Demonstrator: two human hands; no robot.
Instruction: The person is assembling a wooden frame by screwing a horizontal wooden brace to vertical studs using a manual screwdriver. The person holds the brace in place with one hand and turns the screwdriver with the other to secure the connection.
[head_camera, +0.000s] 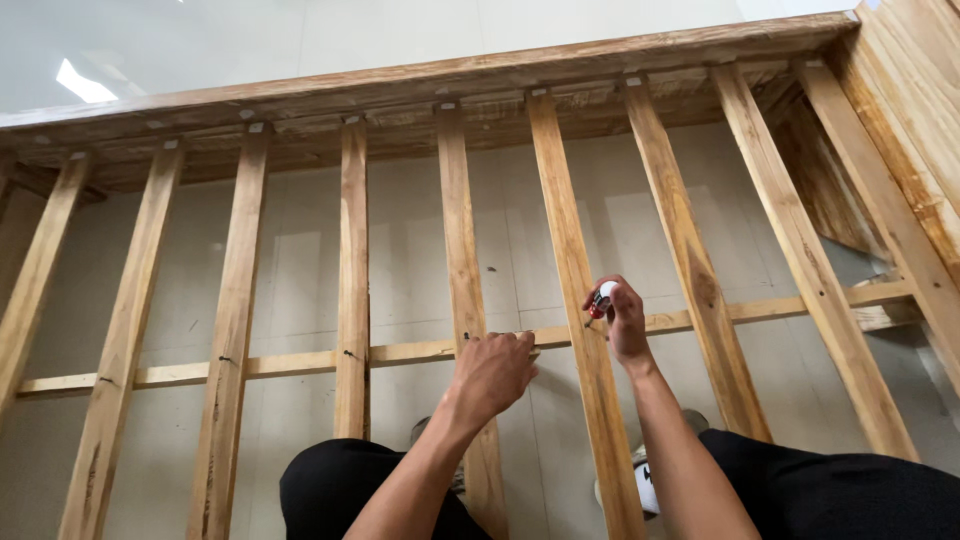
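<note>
From the head camera, the left hand (492, 372) rested with curled fingers on the thin wooden cross rail (420, 351), just beside an upright slat (460, 250) of the wooden frame (420, 85). The right hand (626, 322) was closed around a small red and white tube (601, 299), nozzle end near the next slat (575, 260). The tube looked light, probably squeezable, best pinched at its body. Pale floor tiles (290, 260) lay below.
</note>
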